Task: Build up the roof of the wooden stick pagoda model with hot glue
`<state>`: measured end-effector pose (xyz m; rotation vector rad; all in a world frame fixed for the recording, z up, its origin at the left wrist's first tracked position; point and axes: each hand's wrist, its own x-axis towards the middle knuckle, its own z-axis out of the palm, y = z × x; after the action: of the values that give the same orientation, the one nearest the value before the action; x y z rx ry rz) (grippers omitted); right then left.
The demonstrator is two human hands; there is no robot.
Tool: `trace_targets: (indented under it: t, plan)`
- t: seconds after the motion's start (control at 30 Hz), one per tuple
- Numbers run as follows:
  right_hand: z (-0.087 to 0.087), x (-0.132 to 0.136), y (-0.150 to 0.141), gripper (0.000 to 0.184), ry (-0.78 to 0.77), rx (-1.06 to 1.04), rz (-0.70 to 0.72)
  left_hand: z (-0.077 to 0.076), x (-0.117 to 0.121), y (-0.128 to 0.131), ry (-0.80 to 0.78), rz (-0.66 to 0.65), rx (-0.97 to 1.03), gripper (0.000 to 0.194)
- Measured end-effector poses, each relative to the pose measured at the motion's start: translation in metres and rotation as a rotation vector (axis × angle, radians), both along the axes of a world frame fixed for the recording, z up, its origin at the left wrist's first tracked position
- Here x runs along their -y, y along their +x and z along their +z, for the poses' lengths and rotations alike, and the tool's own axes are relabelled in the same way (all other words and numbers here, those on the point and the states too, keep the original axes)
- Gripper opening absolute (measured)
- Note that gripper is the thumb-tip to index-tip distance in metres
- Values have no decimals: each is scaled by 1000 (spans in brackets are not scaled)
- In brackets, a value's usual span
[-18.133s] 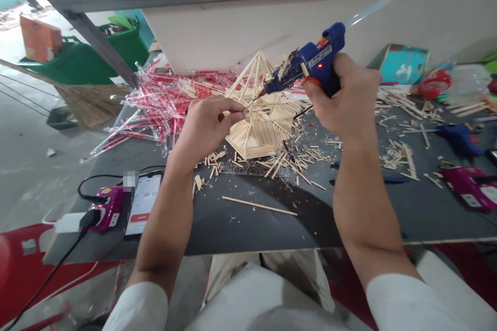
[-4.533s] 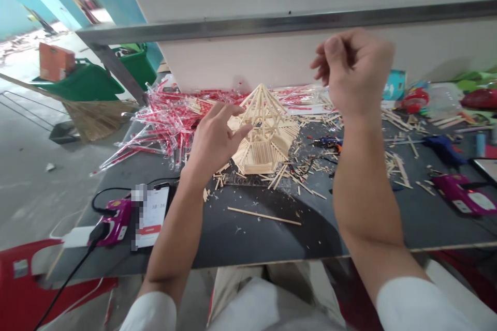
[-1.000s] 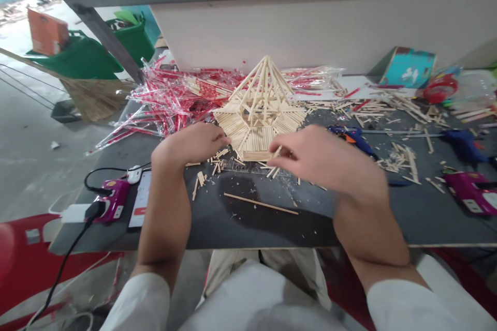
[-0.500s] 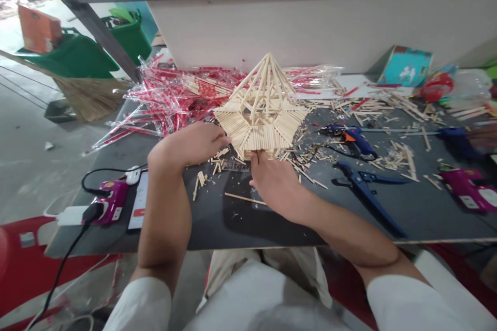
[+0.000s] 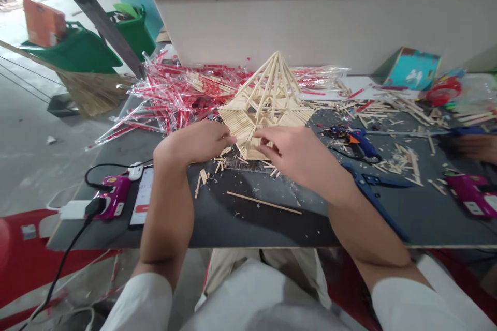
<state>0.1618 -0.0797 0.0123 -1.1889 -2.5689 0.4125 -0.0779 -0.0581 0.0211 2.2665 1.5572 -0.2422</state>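
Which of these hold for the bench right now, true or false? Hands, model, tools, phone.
1. The left hand is at the left side of the stick model. True.
2. The right hand is gripping the blue glue gun. False: the gun lies on the table, and that hand is at the model's front.
3. A long loose stick lies between the model and the near table edge. True.
4. The phone lies to the right of the glue gun. False: it is at the left, beside a purple power block.
5. The model has a pointed top. True.
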Motion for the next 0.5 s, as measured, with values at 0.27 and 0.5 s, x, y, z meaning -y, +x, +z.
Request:
trace_targets:
  t: [0.27, 0.5]
  plan:
    - [-6, -3, 5, 10, -46, 51, 6, 6, 3, 5, 146, -66, 91, 36]
    - [49, 48, 41, 15, -137, 114, 679, 17, 9, 14, 298, -123, 282, 22]
